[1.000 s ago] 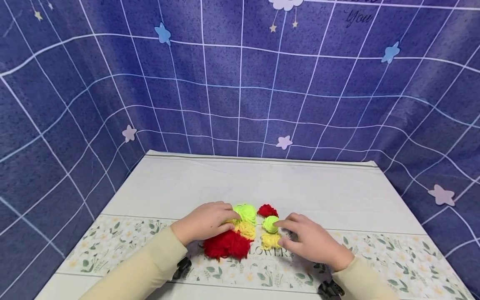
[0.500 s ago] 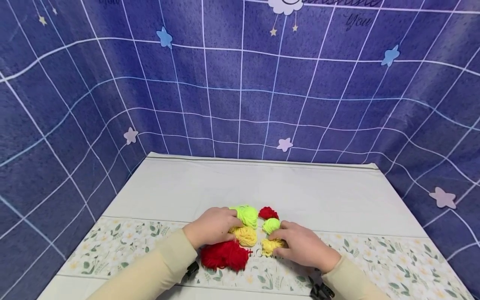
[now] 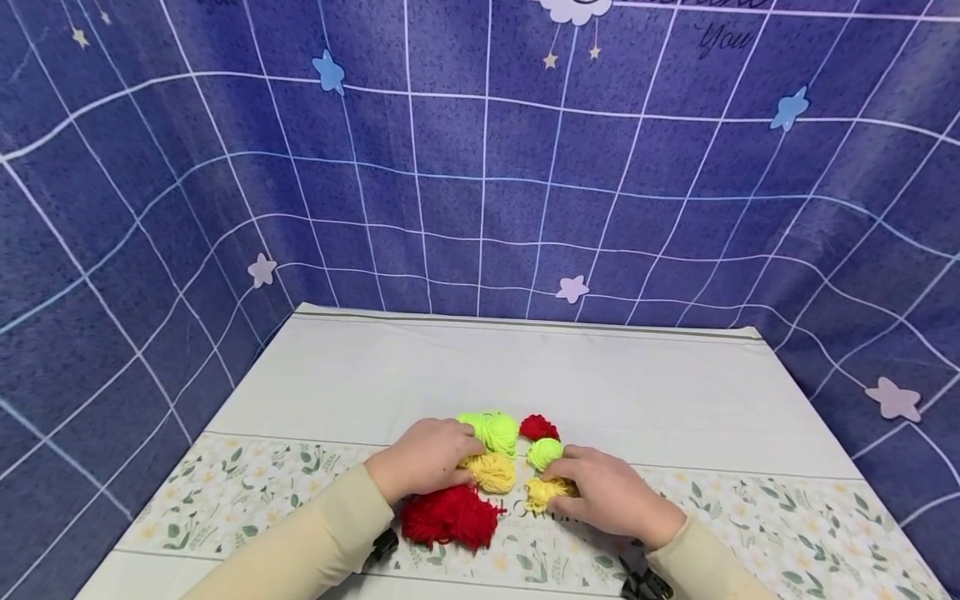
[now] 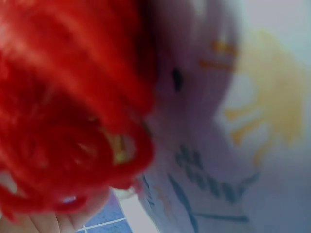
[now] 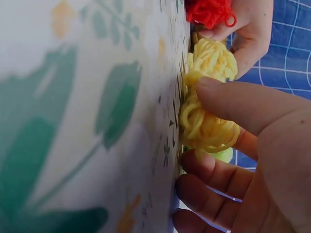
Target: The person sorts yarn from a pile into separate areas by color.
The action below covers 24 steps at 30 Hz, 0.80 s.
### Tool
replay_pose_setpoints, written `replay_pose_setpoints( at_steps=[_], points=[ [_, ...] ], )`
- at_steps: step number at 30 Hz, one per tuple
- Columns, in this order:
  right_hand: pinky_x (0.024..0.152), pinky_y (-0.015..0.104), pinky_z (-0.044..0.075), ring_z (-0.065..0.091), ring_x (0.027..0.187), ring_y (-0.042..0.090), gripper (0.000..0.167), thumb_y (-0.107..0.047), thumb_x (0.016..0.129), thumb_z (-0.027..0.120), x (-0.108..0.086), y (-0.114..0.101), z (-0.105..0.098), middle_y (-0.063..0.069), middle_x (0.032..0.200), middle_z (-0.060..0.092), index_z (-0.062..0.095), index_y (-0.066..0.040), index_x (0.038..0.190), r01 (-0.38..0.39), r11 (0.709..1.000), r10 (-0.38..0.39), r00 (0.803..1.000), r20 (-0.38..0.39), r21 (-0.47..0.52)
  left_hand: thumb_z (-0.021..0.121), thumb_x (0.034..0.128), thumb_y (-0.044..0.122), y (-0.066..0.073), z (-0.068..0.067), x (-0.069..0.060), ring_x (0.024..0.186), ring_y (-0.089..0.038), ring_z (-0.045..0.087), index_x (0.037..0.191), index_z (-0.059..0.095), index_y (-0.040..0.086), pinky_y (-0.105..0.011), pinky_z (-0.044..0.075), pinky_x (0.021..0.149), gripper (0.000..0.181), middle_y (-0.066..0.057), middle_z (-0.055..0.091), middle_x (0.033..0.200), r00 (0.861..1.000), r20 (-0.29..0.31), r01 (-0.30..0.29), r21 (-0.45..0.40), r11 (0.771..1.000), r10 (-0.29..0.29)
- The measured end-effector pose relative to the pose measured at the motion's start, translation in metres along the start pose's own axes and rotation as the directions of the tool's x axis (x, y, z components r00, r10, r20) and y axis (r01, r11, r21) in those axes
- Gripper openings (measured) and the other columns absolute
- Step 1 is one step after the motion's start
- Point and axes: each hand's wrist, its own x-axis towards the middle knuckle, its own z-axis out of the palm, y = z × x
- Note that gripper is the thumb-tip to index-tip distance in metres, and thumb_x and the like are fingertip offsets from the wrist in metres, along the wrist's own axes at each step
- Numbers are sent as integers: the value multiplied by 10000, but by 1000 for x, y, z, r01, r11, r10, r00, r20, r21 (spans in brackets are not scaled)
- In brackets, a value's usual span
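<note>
My left hand [image 3: 429, 458] pinches the left end of the larger yellow yarn ball [image 3: 493, 473] between thumb and fingers. Behind that lies a larger lime-green yarn ball [image 3: 497, 431], and in front a big red yarn bundle [image 3: 453, 518], which fills much of the left wrist view. On the right, my right hand [image 3: 607, 489] grips the small yellow yarn bundle [image 3: 538, 495]; its thumb presses the loops in the right wrist view, with the index finger partly hidden behind them. A small lime-green ball [image 3: 545, 452] and a small red one [image 3: 538, 427] sit just beyond.
A white table cover with a floral band [image 3: 247, 487] and printed lettering lies under the yarn. Blue grid-patterned curtains [image 3: 480, 167] with stars enclose the back and sides. Black straps [image 3: 645, 585] show at both wrists.
My right hand has come down and taken hold of the small yellow bundle. My left hand has shifted slightly right and grips the larger yellow ball; the large red bundle appears slightly lower.
</note>
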Motion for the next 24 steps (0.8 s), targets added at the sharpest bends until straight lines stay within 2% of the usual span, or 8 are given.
replay_pose_setpoints(
  at_steps=[5,11,15,19,24],
  points=[
    [667,305,465,507,778,11,267,-451,918,734,0,1,-1,-164,978,592,744,-280,1123,-16,1000,15,1000,14,17,796,866,370,-3,-1,-1,783,-110,596,1042,747,216,-330,524,688,238,92,602,864,1000,-6,1,-10,1000,-1],
    [672,288,464,513,756,16,282,-460,932,714,-5,4,-12,-196,964,584,741,-277,1144,-23,996,22,1000,15,85,791,872,380,-4,0,-1,820,-100,616,1067,744,230,-338,532,704,251,102,625,900,1000,4,13,-23,1000,-13],
    [719,287,488,529,775,13,263,-415,920,736,-17,12,-24,-216,954,571,738,-278,1145,-25,996,31,997,-69,80,791,869,382,-5,2,-1,823,-103,619,1057,741,228,-342,532,696,248,98,630,905,1000,-3,7,-24,1000,-7],
    [758,306,529,552,828,-8,236,-373,919,747,-34,31,-40,-213,973,574,721,-284,1136,-21,998,33,984,-173,67,787,873,359,-6,2,-1,827,-106,621,1046,736,219,-347,532,705,229,94,635,912,1000,1,10,-31,999,-10],
    [673,259,525,563,804,-1,234,-288,921,763,-61,70,-56,-183,954,590,717,-242,1145,-39,994,63,967,-247,100,777,885,368,-6,1,-2,870,-111,634,1077,730,219,-358,538,735,248,89,649,949,1000,15,16,-29,999,-15]
  ],
)
